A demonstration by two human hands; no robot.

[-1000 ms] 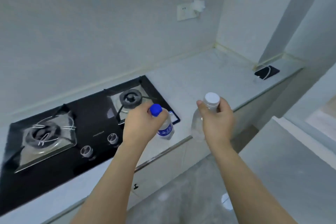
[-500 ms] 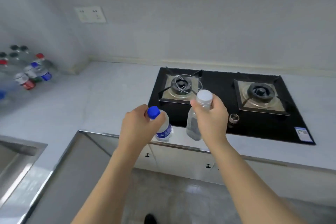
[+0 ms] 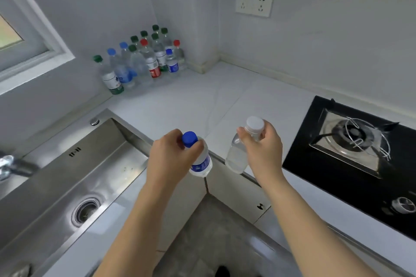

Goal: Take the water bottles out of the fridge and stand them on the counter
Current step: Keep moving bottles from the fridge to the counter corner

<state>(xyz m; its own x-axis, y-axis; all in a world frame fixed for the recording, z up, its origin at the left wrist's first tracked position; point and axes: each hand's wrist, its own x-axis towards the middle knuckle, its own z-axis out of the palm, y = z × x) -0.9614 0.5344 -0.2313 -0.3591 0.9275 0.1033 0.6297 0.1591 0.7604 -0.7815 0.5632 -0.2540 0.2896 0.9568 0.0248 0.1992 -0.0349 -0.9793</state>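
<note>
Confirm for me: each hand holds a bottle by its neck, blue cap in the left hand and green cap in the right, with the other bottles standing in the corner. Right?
Not quite. The head view shows the right hand holding a white-capped bottle, not a green one. The left hand does hold the blue-capped bottle, and the other bottles stand in the counter corner.

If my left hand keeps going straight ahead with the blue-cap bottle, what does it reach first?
Probably bare counter: the left hand points toward the corner, and nothing shows in its way short of the standing bottles there. Depth is hard to judge from above.
</note>
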